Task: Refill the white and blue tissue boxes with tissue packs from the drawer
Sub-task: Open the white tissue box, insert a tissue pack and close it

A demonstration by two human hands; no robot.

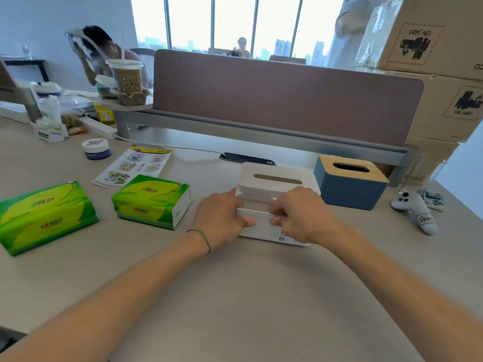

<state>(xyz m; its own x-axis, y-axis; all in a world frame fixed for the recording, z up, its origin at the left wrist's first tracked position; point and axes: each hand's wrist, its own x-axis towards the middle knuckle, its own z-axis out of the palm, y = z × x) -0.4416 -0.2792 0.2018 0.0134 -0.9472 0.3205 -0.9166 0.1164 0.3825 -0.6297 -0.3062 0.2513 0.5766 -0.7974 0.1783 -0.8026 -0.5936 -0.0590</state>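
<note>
My left hand (222,218) and right hand (300,218) pinch the near rim of the white tissue box (274,184), its slotted lid seemingly lifted askew.

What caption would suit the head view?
Both hands grip the white tissue box; two green packs wait alongside.

White tissue box (277,182) tilted at centre, blue box (349,188) upright beside it, two green packs (151,201) (45,216) left

Single head cam, wide-angle, worn by person. Looks fwd + down over desk (235,296) toward partition (287,100) and windows (235,19). Close range: forearms fill foreground. No 2nd view.
</note>
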